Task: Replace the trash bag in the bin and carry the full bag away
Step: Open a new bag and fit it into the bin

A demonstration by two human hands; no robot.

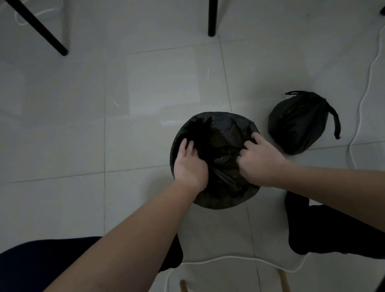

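The left hand (189,164) lay on the left inner edge of the fresh black liner (222,137) draped over the bin (225,203), its fingers (188,146) fairly straight and resting on the plastic. Across the opening from them, the right hand (261,160) had its fingers (257,138) curled, pinching a fold of the same liner at the right rim. Just to the right of those fingers, the tied full bag (297,123) sat on the tiled floor (64,137), apart from the bin, with a white cable (362,98) running farther right.
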